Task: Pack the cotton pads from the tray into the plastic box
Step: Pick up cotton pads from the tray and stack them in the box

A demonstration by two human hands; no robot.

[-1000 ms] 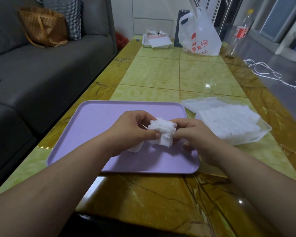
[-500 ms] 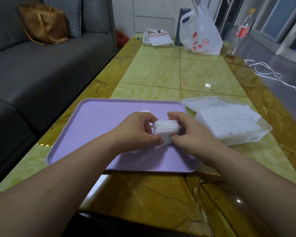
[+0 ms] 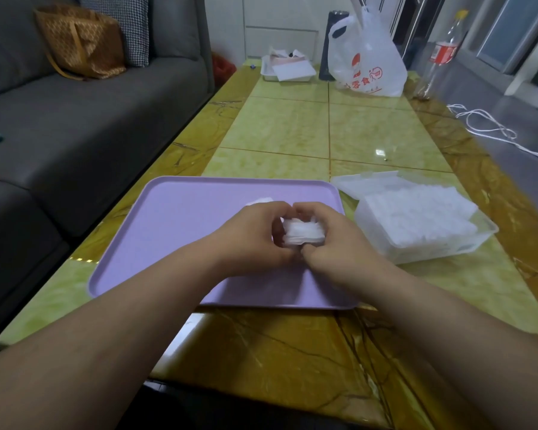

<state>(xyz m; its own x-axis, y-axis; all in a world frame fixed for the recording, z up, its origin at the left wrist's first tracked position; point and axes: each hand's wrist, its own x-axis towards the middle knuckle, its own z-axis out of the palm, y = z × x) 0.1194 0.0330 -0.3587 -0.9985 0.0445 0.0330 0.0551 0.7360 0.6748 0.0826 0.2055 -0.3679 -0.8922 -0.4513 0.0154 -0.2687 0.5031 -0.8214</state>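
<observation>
- Gripped stack of cotton pads point(image 3: 303, 234) with left hand point(image 3: 255, 240) and right hand point(image 3: 334, 245), fingers curled round it.
- Held it over tray point(image 3: 174, 231), plastic box point(image 3: 416, 252) beside at three o'clock.

A matt lilac plastic tray point(image 3: 174, 231) lies on the glossy marbled table point(image 3: 370, 135); the box point(image 3: 448, 246) is translucent plastic.

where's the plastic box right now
In the head view the plastic box sits on the table right of the purple tray, just past the right hand gripping a stack of cotton pads.
</observation>
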